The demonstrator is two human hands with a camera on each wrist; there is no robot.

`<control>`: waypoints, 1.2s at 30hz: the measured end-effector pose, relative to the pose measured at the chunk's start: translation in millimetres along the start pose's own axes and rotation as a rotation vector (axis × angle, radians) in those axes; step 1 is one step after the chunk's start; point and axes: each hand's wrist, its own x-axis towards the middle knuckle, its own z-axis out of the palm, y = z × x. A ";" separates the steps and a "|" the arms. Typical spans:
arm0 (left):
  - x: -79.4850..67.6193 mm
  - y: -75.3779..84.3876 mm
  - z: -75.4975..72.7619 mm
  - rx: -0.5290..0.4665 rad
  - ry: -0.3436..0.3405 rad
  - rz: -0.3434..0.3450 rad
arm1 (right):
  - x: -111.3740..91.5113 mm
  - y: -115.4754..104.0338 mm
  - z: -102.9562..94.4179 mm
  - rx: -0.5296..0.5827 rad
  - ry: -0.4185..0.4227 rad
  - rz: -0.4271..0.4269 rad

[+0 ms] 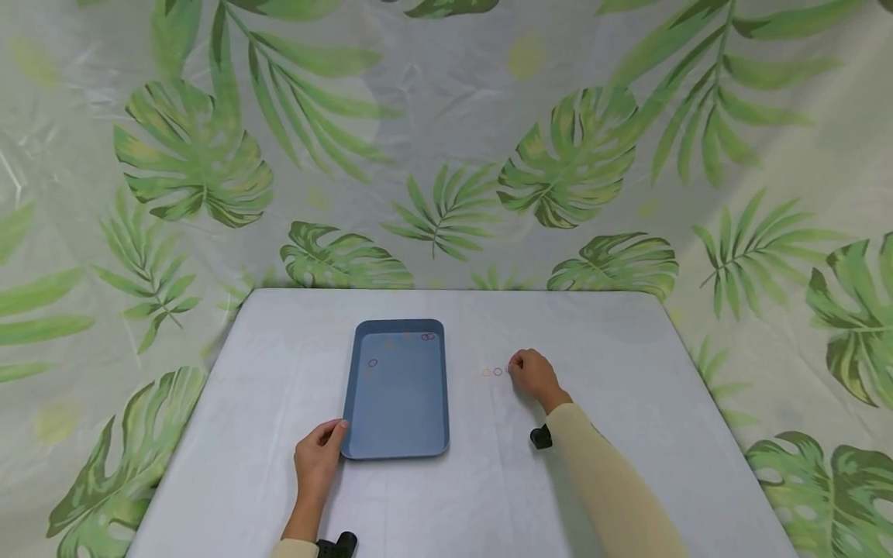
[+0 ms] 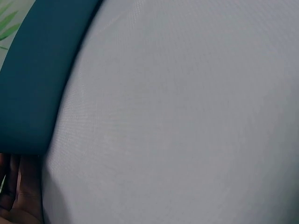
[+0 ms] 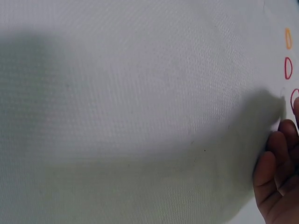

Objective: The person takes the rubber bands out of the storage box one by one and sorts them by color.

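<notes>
My left hand (image 1: 317, 457) holds the near left corner of a blue tray (image 1: 398, 453); the left wrist view shows its fingers (image 2: 29, 186) against the tray's outer wall. Inside the tray lie several thin rubber bands, among them a dark red one (image 1: 373, 363) and faint orange ones. Right of the tray, my right hand (image 1: 536, 373) is low over the table with curled fingers, its fingertips pinching at a red rubber band (image 3: 292, 99). That band is in line with another red band (image 3: 288, 68) and an orange band (image 3: 288, 38) on the cloth.
A white cloth (image 1: 488, 496) covers the table. Behind it hangs a leaf-patterned sheet (image 1: 446, 139). Two overlapping dark red bands (image 1: 428, 337) lie near the tray's far right corner. The tray has a low raised rim all round.
</notes>
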 end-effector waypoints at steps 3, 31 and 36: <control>0.1 0.7 0.1 -0.003 0.000 0.001 | -0.1 -0.7 0.9 -0.014 0.008 -0.013; -4.4 2.5 1.1 0.074 0.012 0.062 | 3.3 -58.6 10.9 0.137 0.163 -0.162; -4.5 3.0 3.3 0.071 0.031 0.072 | 10.0 -94.5 21.3 0.212 0.186 -0.245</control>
